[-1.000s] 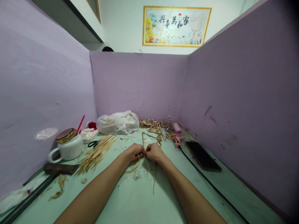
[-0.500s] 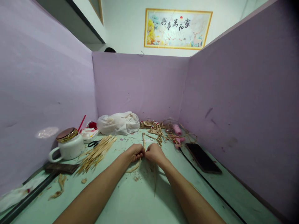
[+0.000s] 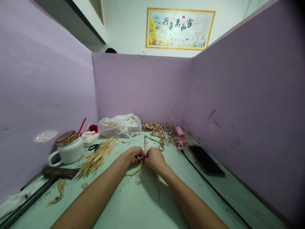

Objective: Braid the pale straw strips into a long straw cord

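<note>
Both of my hands meet at the middle of the green tabletop [image 3: 143, 203], fingers closed and touching. Between their fingertips is the end of a thin twisted straw cord [image 3: 145, 144], pinched by my left hand [image 3: 135, 156] and my right hand [image 3: 154, 159]. From there the cord runs away from me, then bends right towards a tangle of straw cord [image 3: 158, 135]. A loose straw strand [image 3: 135, 172] curves out below my left hand. The fingers hide the exact spot where the strands meet.
Left are a bundle of straw [image 3: 97, 159], black-handled scissors [image 3: 93, 147], a lidded white mug [image 3: 72, 152] and a hammer [image 3: 59, 172]. A white plastic bag [image 3: 121, 125] lies at the back. Right are pink spools [image 3: 179, 132], a black cable [image 3: 209, 182] and a phone [image 3: 206, 160]. Purple panels [image 3: 143, 86] enclose three sides.
My hands stay together at the cord, with small finger shifts. A strand that hung below my right hand hardly shows now. The whole view has shifted slightly.
</note>
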`<state>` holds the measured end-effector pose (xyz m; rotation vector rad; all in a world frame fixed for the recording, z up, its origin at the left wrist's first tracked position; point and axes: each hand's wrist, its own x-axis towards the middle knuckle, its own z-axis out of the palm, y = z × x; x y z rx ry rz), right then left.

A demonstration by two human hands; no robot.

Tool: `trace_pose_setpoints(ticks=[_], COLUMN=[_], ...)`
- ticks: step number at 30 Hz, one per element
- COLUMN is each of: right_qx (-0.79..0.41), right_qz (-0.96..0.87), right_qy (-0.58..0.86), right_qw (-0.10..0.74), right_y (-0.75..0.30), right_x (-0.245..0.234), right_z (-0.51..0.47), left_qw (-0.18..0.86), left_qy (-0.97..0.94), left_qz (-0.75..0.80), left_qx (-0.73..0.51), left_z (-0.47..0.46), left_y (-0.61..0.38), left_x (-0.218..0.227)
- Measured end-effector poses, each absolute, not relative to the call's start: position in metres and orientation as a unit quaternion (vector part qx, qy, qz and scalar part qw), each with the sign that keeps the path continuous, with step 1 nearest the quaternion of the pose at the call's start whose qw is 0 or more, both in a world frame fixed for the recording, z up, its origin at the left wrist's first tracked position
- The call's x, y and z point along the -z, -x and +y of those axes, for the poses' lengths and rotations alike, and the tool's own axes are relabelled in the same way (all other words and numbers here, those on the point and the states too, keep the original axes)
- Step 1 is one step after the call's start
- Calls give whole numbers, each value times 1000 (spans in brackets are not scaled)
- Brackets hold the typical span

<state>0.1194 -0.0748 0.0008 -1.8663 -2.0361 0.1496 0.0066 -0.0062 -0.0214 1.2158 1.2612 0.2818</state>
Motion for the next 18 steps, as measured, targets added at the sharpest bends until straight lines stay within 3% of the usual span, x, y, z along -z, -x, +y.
trace_pose_setpoints(ticks=[4, 8, 10, 14, 18], right_qx=[-145, -226, -331, -502, -532], right_qz=[-717, -635, -573, -488, -501], right_qy=[656, 673, 665, 625, 600], right_qw=[185, 306, 346, 346, 324], right_y=[-127, -143, -147, -142, -134], right_x=[-12, -13, -8, 3, 10], right_z=[-73, -57, -50, -47, -47], left_qw=[648, 688, 698, 701, 701], left_qy=[-485, -445, -441, -444, -456], left_qz=[577, 562, 552, 545, 534], left_qx=[-106, -112, -117, -121, -123], left_z=[-8, -10, -9, -6, -7], left_y=[-8, -5, -3, 0, -1], left_x=[17, 15, 16, 18, 17])
